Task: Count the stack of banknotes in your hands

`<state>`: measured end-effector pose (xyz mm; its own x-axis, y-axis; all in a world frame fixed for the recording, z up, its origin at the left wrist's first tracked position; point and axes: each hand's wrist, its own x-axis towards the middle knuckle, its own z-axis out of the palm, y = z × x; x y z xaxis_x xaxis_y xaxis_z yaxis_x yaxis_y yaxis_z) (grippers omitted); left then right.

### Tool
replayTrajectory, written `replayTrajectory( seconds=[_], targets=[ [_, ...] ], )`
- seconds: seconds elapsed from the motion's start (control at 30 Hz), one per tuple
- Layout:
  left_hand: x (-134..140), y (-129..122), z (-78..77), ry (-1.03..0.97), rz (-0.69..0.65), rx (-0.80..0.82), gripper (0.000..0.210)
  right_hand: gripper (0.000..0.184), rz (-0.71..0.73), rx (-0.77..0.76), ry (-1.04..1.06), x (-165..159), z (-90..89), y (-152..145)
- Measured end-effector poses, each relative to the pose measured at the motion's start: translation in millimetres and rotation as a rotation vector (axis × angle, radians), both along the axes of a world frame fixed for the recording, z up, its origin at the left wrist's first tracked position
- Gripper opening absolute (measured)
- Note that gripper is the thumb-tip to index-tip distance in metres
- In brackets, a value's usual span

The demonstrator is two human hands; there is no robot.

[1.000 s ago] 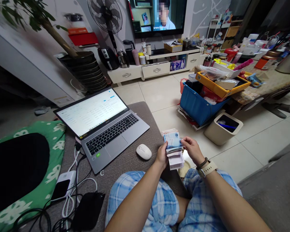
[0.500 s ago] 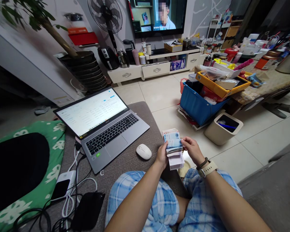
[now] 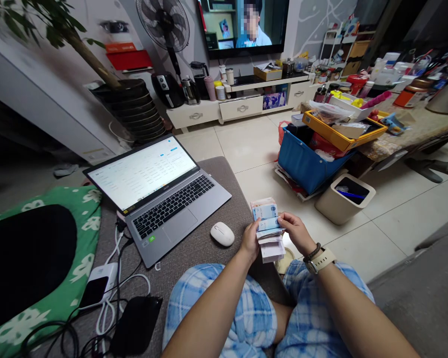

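A stack of banknotes [image 3: 268,211] is held between my hands, just over the edge of the grey seat [image 3: 209,271]. Blue notes lie at its top, and paler ones hang folded down toward my lap. Wrapped round the left side of the stack is my left hand [image 3: 250,241], thumb on the front. My right hand [image 3: 294,229] pinches the right edge of a blue note with thumb and finger. My right wrist carries a beige watch [image 3: 321,259] and a dark bracelet. To the left of the notes sits a white mouse [image 3: 222,234].
An open laptop [image 3: 171,211] rests on the seat, with cables and a black pouch [image 3: 136,325] nearer me. On the floor to the right stand a beige bin [image 3: 330,206] and a blue box [image 3: 302,161] piled with things. A cluttered table [image 3: 406,124] lies beyond.
My right fingers have shifted slightly left with the edge of the blue note, which now bends a little more. My left hand stays in place.
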<state>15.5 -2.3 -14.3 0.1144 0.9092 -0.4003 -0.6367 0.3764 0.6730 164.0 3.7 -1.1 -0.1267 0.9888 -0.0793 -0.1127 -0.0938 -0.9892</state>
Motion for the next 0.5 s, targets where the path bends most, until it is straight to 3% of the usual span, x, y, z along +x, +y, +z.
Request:
replayTrajectory(
  seconds=[0.5],
  targets=[
    [0.3,0.9,0.1,-0.008,0.051,-0.015,0.035,0.035,-0.006,0.029,0.033,-0.2,2.0,0.0]
  ],
)
